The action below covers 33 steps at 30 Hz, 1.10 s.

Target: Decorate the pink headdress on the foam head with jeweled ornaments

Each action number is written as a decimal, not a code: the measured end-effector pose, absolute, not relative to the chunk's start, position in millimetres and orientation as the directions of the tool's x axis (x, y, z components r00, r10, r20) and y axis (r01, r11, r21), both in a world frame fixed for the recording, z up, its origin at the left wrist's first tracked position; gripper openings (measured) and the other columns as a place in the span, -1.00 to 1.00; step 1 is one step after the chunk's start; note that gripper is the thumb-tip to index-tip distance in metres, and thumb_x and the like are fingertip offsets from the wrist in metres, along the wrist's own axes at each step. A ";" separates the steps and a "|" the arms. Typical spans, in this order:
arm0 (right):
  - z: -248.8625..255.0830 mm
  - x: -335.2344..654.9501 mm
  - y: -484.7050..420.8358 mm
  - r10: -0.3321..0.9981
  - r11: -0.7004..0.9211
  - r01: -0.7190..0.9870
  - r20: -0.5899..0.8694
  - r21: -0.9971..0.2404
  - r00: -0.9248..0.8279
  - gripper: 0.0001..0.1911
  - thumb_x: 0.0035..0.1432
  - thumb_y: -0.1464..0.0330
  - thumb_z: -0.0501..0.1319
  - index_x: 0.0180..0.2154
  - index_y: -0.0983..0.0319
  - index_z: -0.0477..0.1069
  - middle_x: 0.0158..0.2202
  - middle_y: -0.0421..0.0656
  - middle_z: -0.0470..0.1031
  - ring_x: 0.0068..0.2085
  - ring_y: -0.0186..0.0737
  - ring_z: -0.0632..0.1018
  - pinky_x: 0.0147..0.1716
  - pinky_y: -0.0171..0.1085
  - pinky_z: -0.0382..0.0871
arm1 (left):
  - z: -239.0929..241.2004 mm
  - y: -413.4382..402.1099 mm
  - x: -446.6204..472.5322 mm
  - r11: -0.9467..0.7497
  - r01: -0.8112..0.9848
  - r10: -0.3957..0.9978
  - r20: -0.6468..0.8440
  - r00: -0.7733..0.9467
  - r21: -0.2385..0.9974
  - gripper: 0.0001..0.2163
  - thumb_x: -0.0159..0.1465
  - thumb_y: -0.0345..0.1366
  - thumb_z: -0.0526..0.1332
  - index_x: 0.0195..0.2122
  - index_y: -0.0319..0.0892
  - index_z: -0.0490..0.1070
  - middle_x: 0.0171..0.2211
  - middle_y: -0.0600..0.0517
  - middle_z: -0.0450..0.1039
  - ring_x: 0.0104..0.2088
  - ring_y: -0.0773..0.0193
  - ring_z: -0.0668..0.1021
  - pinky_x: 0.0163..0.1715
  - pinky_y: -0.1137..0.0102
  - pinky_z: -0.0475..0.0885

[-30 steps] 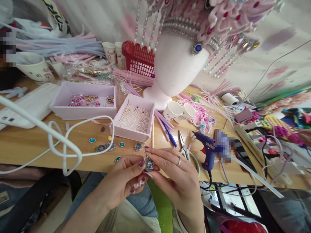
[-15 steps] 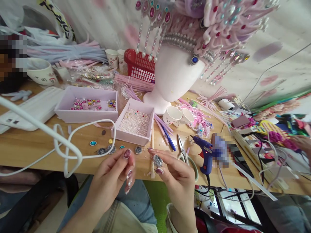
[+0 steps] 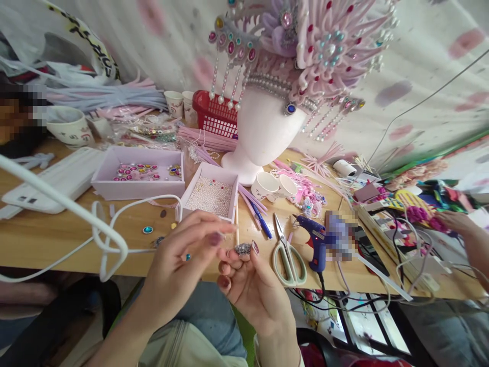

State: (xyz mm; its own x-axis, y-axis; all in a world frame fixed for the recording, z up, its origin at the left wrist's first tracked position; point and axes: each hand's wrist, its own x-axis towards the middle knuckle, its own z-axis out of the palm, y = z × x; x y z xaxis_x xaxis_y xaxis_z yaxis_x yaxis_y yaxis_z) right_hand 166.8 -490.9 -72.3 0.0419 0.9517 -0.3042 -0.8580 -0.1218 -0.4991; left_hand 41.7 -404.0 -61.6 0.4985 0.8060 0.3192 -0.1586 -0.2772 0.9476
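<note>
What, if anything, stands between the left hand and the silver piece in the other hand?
Nothing separate visibly stands between the left hand and the silver piece. The right hand pinches it, though, and some of its own fingertips show on the side facing the left hand.

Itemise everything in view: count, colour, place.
table: 1, brown, middle
mannequin head: 1, white, back centre
headdress: 1, mostly pink, atop it
basket: 1, red, back centre
open boxes: 2, lilac, left
paper cups: at least 5, white, scattered
pen: 1, blue, beside scissors
scissors: 1, green handles, front
glue gun: 1, blue, right
cable: 1, white, left
loose gems: 2 visible, teal, front left
clutter: uncounted, multicoloured, far right
another person's arm: 1, bare, right edge
ornament: 1, silver, right fingers
left hand: 1, maroon nails, beside ornament
right hand: 1, maroon nails, holding ornament
</note>
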 end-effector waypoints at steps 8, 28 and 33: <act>-73.3 161.5 -490.3 0.953 -0.059 -0.646 -0.236 -0.761 0.191 -0.53 0.18 -0.01 0.31 -0.38 0.28 0.63 -0.52 -0.13 0.61 -0.49 -0.38 0.59 -0.52 -0.49 0.40 | -64.0 -412.4 51.2 -0.047 -0.164 0.825 0.131 0.550 0.985 -0.82 0.33 -0.20 0.24 -0.41 -0.08 0.52 -0.33 0.10 0.42 -0.39 0.37 0.48 -0.52 0.53 0.38; -80.0 162.8 -519.2 0.918 -0.048 0.072 -0.016 -0.996 0.396 -0.73 0.41 0.21 0.10 -0.28 0.17 0.46 -0.40 -0.21 0.46 -0.35 -0.30 0.47 -0.32 -0.33 0.35 | -74.7 -431.4 38.5 -0.491 0.097 0.790 0.395 0.469 0.866 -0.78 0.35 -0.50 0.10 -0.36 -0.14 0.47 -0.39 0.04 0.47 -0.34 0.31 0.52 -0.30 0.47 0.42; -73.9 161.8 -514.6 0.895 -0.040 -0.164 -0.108 -0.986 0.432 -0.70 0.34 0.16 0.20 -0.37 0.21 0.47 -0.46 -0.20 0.50 -0.42 -0.30 0.48 -0.38 -0.32 0.37 | -83.7 -421.6 30.2 -0.260 -0.019 0.804 0.228 0.550 0.965 -0.79 0.38 -0.35 0.19 -0.06 0.00 0.58 -0.15 0.01 0.53 -0.18 0.27 0.58 -0.21 0.45 0.50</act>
State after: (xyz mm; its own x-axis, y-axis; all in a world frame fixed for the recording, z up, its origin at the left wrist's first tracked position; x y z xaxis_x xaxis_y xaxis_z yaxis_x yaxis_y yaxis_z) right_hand 161.8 -514.6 -73.9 0.4319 0.8954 -0.1084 -0.1639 -0.0403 -0.9857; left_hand 30.2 -421.6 -83.7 0.5499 0.8037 0.2275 -0.0194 -0.2600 0.9654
